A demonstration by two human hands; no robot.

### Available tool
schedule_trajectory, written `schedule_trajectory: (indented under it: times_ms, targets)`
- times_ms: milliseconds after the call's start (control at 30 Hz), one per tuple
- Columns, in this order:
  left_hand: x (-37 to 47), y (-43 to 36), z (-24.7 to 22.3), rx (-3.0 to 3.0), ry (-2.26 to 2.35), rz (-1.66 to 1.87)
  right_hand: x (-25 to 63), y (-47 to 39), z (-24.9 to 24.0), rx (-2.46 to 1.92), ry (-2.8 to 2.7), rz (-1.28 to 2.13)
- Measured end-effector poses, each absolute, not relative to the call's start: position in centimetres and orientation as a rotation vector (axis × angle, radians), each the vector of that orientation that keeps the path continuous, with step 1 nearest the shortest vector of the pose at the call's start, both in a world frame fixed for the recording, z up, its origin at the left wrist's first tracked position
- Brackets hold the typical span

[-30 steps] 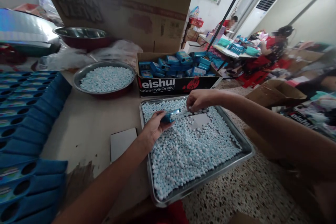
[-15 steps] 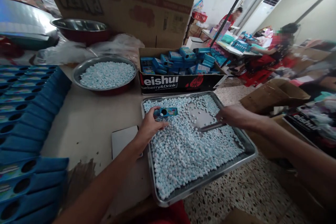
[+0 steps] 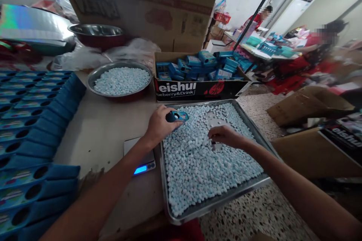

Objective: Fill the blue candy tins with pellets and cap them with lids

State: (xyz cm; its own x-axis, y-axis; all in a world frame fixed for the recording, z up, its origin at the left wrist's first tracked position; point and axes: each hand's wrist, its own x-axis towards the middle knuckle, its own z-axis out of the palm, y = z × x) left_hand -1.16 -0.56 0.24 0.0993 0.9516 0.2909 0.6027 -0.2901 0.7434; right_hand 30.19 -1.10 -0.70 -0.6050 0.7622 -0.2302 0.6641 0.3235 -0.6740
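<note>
My left hand (image 3: 161, 126) holds a small blue box (image 3: 181, 116) over the tray's upper left; white pieces show in its round opening. Small white and pale-blue candies (image 3: 203, 180) cover most of the metal tray (image 3: 223, 208). My right hand (image 3: 223, 136) is closed low among them, near a bare patch of tray bottom. It appears to grip the metal scoop seen earlier, now hidden by the hand and the candies. Left of the tray, a small scale (image 3: 144, 167) with a lit blue display is partly covered by my left arm.
Rows of blue boxes (image 3: 42, 120) with round openings line the left. Behind the tray stand a bowl of candies (image 3: 121, 81) and a carton (image 3: 198, 90) of blue boxes. A large cardboard box (image 3: 141, 7) rises at the back. Two people sit at a far table.
My right hand has moved left and down into the candies, and the scoop has gone out of sight. My left hand has tilted the blue box. The scale's lit display has come into view.
</note>
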Motion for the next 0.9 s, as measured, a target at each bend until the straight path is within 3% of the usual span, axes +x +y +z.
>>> schedule_trajectory:
  times_ms: [300, 633, 900]
  targets:
    - [-0.7, -2.3, 1.2, 1.861, 1.268, 1.022, 28.8, 2.9, 9.1, -1.379, -2.445, 1.152]
    - [-1.3, -2.6, 1.3, 1.832, 1.23, 0.954, 22.6, 4.3, 15.7, -1.416, -2.914, 0.794]
    - [-1.3, -2.9, 1.0, 1.789, 1.182, 0.905, 22.6, 5.0, 18.7, -1.362, -3.133, 0.56]
